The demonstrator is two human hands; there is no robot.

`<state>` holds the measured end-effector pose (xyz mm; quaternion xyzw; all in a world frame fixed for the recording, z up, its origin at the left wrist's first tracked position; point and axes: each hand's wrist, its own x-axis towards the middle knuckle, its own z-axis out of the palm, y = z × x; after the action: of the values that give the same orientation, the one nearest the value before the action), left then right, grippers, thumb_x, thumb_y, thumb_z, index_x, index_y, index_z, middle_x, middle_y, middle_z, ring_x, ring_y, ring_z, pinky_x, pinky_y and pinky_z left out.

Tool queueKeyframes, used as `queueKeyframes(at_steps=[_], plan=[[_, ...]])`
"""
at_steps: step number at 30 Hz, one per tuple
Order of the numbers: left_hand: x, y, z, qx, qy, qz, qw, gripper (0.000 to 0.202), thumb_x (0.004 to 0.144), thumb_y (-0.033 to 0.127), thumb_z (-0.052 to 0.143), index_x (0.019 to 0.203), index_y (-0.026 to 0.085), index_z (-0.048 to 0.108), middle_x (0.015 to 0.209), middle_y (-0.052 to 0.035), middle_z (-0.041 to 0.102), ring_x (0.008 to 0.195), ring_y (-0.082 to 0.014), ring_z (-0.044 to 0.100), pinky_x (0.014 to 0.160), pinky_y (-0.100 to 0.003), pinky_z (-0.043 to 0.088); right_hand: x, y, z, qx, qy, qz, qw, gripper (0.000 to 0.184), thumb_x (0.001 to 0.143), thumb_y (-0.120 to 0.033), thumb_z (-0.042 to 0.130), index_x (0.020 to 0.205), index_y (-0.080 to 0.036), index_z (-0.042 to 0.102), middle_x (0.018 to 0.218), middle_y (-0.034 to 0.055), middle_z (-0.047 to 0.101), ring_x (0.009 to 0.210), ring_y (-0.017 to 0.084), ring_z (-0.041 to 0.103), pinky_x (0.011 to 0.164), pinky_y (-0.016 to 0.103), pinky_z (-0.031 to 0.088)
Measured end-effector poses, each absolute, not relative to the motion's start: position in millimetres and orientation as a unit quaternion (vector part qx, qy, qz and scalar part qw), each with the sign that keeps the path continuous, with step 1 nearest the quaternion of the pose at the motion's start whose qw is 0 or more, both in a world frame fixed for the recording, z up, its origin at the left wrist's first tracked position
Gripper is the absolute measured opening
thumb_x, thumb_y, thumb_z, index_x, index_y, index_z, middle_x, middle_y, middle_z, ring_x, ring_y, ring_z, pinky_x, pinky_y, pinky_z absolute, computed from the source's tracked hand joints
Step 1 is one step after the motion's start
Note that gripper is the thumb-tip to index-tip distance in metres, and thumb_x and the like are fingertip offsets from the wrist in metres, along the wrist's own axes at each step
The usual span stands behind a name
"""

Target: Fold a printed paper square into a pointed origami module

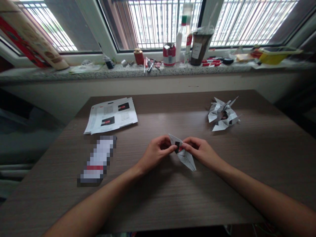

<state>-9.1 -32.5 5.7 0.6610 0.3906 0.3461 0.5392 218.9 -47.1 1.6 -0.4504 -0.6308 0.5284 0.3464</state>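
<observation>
A small folded piece of printed paper [187,159], white with a black and red patch, is held up over the middle of the table [153,204]. My left hand [160,150] pinches its left edge between thumb and fingers. From the other side my right hand [197,147] grips the same paper near its upper middle, the two thumbs close together. One pointed end of the paper sticks up, and the other slants down to the right. The fingers behind the paper are partly hidden.
Printed sheets [112,115] lie at the back left, with a pixelated phone-like object [97,161] before them. Several folded paper pieces [223,113] sit at the back right. A can [169,54], a drink cup [200,47] and bottles [181,39] line the windowsill [98,75].
</observation>
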Motion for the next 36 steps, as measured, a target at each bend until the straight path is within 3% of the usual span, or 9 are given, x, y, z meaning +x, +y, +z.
queueKeyframes(at_steps=[9, 21, 31, 36], plan=[[-7.5, -34.9, 3.1, 0.654, 0.385, 0.318, 0.568, 0.027, 0.095, 0.041, 0.070, 0.103, 0.015, 0.073, 0.101, -0.0078, 0.075, 0.091, -0.0195, 0.069, 0.082, -0.030, 0.053, 218.8, -47.2, 0.4, -0.472, -0.610, 0.513, 0.377, 0.031, 0.094, -0.049, 0.068, 0.086, -0.020, 0.072, 0.081, 0.0024, 0.072, 0.075, 0.018, 0.066, 0.070, 0.029, 0.051], [-8.1, -33.5, 9.8, 0.676, 0.395, 0.293, 0.549, 0.025, 0.096, 0.038, 0.067, 0.098, 0.015, 0.076, 0.095, -0.0071, 0.077, 0.086, -0.0191, 0.069, 0.076, -0.027, 0.052, 219.2, -46.5, -3.3, -0.459, -0.632, 0.515, 0.353, 0.031, 0.094, -0.051, 0.067, 0.091, -0.020, 0.073, 0.087, 0.0041, 0.075, 0.080, 0.019, 0.068, 0.074, 0.031, 0.053], [-7.9, -35.7, 3.2, 0.651, 0.387, 0.338, 0.558, 0.025, 0.094, 0.038, 0.072, 0.103, 0.015, 0.072, 0.100, -0.0071, 0.075, 0.090, -0.0188, 0.069, 0.083, -0.030, 0.054, 217.3, -45.0, 2.7, -0.477, -0.602, 0.533, 0.354, 0.033, 0.089, -0.053, 0.070, 0.085, -0.020, 0.070, 0.074, 0.0005, 0.067, 0.066, 0.016, 0.059, 0.063, 0.028, 0.048], [-6.3, -35.8, 2.6, 0.626, 0.393, 0.371, 0.562, 0.022, 0.092, 0.034, 0.074, 0.103, 0.015, 0.068, 0.097, -0.0052, 0.073, 0.088, -0.0167, 0.068, 0.083, -0.029, 0.054, 216.0, -44.5, -1.0, -0.469, -0.584, 0.549, 0.371, 0.032, 0.089, -0.051, 0.072, 0.084, -0.019, 0.068, 0.074, -0.0006, 0.065, 0.068, 0.015, 0.057, 0.065, 0.028, 0.046]])
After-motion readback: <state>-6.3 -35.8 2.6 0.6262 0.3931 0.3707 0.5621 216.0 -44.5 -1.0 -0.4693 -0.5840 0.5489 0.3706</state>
